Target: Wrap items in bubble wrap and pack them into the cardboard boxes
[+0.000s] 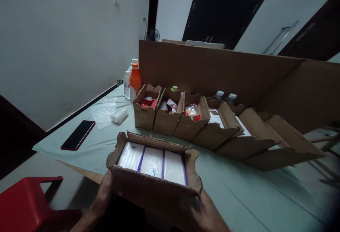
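Between my two hands is an open cardboard box (151, 182), tilted toward me over the table's near edge. Three white packs (151, 161) with purple edges lie side by side inside it. My left hand (102, 193) grips the box's left end, its thumb up along the corner. At the right end, my right hand (205, 212) holds the lower corner; its fingers are partly hidden under the box and in shadow.
A row of cardboard bins (164, 119) holding packets runs along a cardboard panel (212, 69). An orange bottle (135, 78), a phone (78, 135), bubble wrap (103, 113) and a plastic roll (119, 115) are at left. A red stool (29, 203) stands below.
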`<act>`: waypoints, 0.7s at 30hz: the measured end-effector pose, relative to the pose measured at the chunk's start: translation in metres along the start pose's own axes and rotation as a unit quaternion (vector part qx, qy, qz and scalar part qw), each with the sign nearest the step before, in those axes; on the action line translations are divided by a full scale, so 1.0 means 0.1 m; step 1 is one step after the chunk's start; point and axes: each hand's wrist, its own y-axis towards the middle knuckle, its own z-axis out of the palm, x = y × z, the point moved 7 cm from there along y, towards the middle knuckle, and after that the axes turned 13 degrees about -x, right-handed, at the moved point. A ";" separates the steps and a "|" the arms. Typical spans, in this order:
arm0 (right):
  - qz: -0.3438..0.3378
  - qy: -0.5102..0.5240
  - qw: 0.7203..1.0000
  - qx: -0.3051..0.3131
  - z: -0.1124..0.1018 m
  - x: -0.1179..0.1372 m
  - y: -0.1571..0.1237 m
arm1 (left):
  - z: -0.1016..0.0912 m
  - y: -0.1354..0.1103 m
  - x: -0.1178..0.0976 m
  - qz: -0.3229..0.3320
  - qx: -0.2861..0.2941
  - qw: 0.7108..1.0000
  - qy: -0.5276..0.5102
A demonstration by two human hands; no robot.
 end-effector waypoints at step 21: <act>0.076 -0.089 0.978 -0.170 -0.33 -1.08 0.33 | 1.50 0.08 -0.34 0.135 0.161 0.975 0.069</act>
